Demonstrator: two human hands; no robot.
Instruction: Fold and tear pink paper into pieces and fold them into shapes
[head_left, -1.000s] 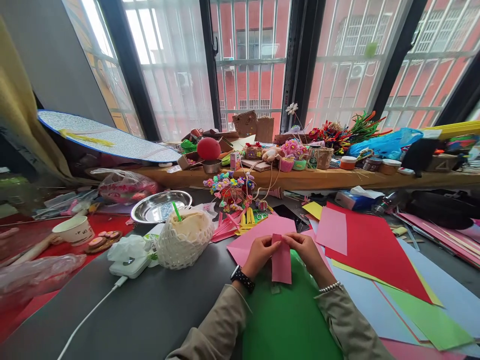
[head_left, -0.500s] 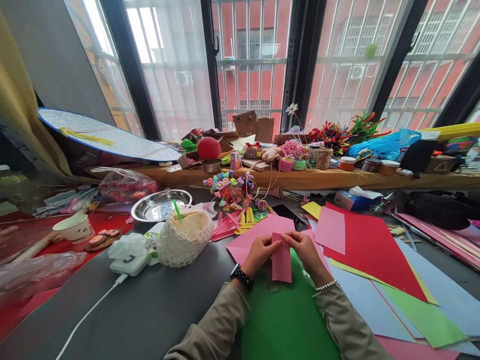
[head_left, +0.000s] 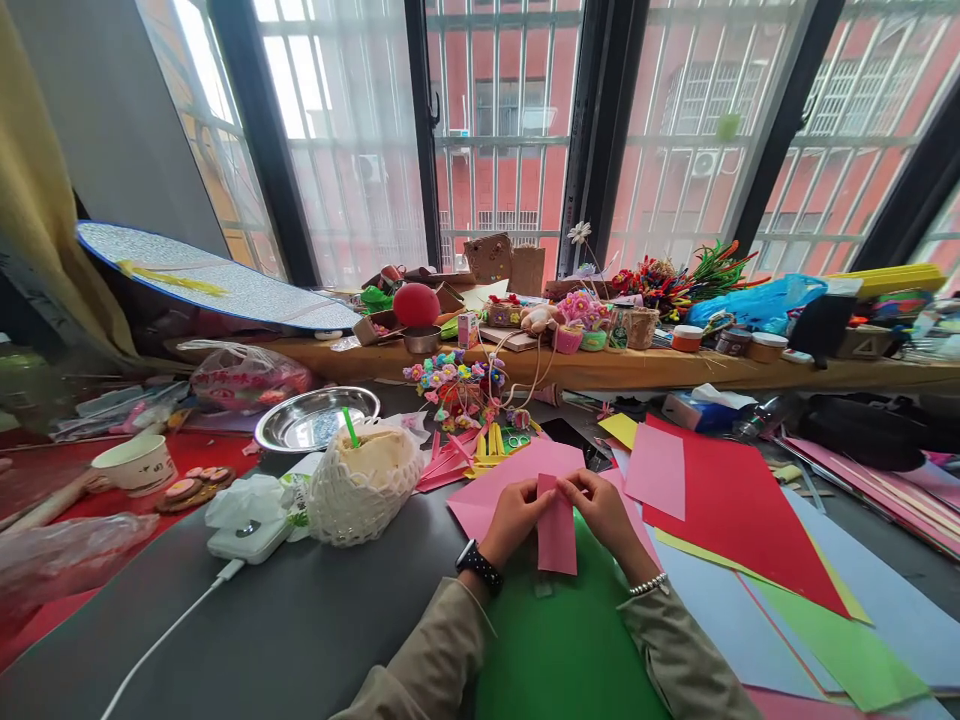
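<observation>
A narrow strip of pink paper [head_left: 557,540] hangs upright between my two hands, over a green sheet [head_left: 570,640]. My left hand [head_left: 517,515] pinches its upper left edge, a dark watch strap on the wrist. With thumb and index finger, my right hand [head_left: 604,510] grips the upper right edge; a beaded bracelet circles that wrist. The fingertips of both hands nearly meet near the strip's top. Behind them lies a larger sheet of pink paper [head_left: 480,500]. A small clear piece [head_left: 543,588] rests on the green sheet below the strip.
Coloured sheets, among them a red sheet [head_left: 735,510], overlap at the right. To the left stand a coconut in white netting [head_left: 367,490], a metal plate [head_left: 281,425] and a white charger [head_left: 247,540] with its cable. Folded yellow paper strips [head_left: 491,450] and small scissors [head_left: 516,441] lie behind.
The whole view has shifted slightly. Both hands still hold the pink strip near its top, in almost the same pose.
</observation>
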